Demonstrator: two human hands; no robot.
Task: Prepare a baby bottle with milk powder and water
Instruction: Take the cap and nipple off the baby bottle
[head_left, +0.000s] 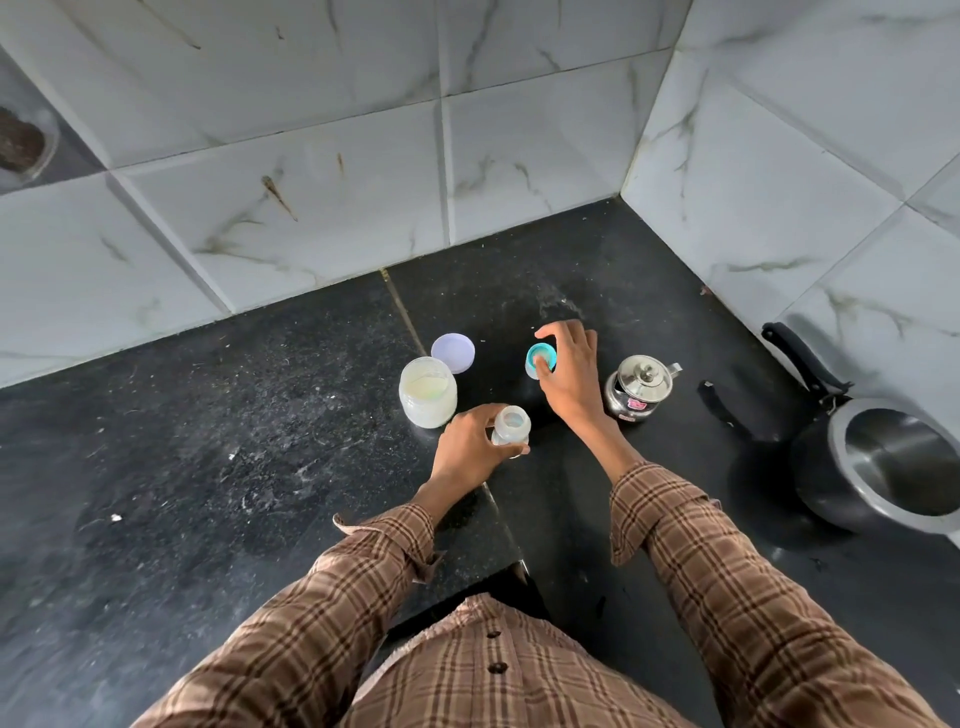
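Note:
A small clear baby bottle (511, 425) stands open-topped on the black counter (208, 467), and my left hand (470, 449) is wrapped around its side. Farther back, my right hand (569, 371) closes its fingers on the bottle's teal-ringed cap (540, 358), which rests on the counter. Left of the bottle stands an open jar of whitish milk powder (427, 392), with its pale lilac lid (453, 352) lying flat just behind it. A small lidded steel kettle (640, 387) sits to the right of my right hand.
A black pressure cooker (883, 462) without a lid sits at the right edge, its handle pointing toward the wall. White marble-look tiled walls (311, 182) meet in a corner behind the objects. The counter edge runs just below my forearms.

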